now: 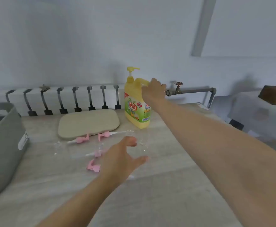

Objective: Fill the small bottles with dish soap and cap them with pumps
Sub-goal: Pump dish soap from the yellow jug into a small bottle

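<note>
A big yellow dish soap jug [134, 104] with a yellow pump top stands at the back of the counter. My right hand [153, 90] grips its handle. Several pink pumps lie on the counter: one [81, 139], another [104, 134], a third [95, 153] and a fourth [93, 167] partly behind my left hand. Small clear bottles are faint: one upright [143, 140], one [59, 147] to the left. My left hand [123, 157] hovers open over the pumps, fingers spread, holding nothing.
A beige mat [88, 122] lies behind the pumps. A grey bin [4, 145] fills the left edge. A white radiator [65, 100] runs along the wall, with a metal pipe and valve [178, 89] to the right of the jug.
</note>
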The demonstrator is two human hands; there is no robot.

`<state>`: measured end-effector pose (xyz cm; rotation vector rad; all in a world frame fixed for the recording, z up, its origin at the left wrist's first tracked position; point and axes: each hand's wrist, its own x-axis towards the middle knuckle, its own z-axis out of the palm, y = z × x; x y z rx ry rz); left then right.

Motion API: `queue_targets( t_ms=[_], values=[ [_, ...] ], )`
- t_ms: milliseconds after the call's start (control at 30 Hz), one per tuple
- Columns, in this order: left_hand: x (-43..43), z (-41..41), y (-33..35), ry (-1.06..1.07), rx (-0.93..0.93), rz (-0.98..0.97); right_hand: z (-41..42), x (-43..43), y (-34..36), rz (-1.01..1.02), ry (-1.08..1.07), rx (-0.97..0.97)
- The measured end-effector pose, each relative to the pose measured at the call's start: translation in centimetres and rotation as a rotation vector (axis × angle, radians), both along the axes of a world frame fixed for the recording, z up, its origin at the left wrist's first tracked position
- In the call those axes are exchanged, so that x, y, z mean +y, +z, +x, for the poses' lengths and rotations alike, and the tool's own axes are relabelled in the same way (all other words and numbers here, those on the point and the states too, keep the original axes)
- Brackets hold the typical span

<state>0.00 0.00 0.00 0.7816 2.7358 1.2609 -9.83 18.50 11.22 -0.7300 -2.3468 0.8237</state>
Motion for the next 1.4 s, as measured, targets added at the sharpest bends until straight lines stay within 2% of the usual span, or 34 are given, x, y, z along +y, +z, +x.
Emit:
queue_targets(
  t_ms=[200,333,567,767,933,1000,1133,1233,1400],
  values=[
    [1.3,-0.7,-0.5,-0.021,-0.043,0.014,-1.5,1.1,-0.4,-0.138,0.105,-0.043],
    [1.8,-1.0,-0.9,-0.018,-0.062,0.024,-0.8,0.5,0.2,-0.117,0.142,-0.012],
    [1.3,-0.6,-0.7,0.010,-0.074,0.082,5.6,3.4,-0.7,-0.138,0.062,0.075],
    [-0.1,0.1,0.0,0.024,-0.048,0.130,11.5,5.4,-0.2,-0.189,0.153,0.029],
    [-0.9,0.8,1.1,0.029,-0.018,0.127,14.3,5.6,0.1,-0.063,0.107,-0.066],
    [-1.0,1.2,1.9,0.016,-0.001,0.123,14.6,4.5,0.3,0.054,0.041,-0.104],
    [-0.9,1.5,3.4,0.016,0.026,0.139,14.1,1.3,1.2,0.316,0.063,0.019],
    [-1.1,1.8,3.6,0.021,0.033,0.156,13.4,-0.9,1.5,0.325,0.136,0.070],
    [-1.8,2.1,3.3,0.027,0.018,0.162,12.8,-2.2,0.9,0.384,0.139,0.060]
  ],
)
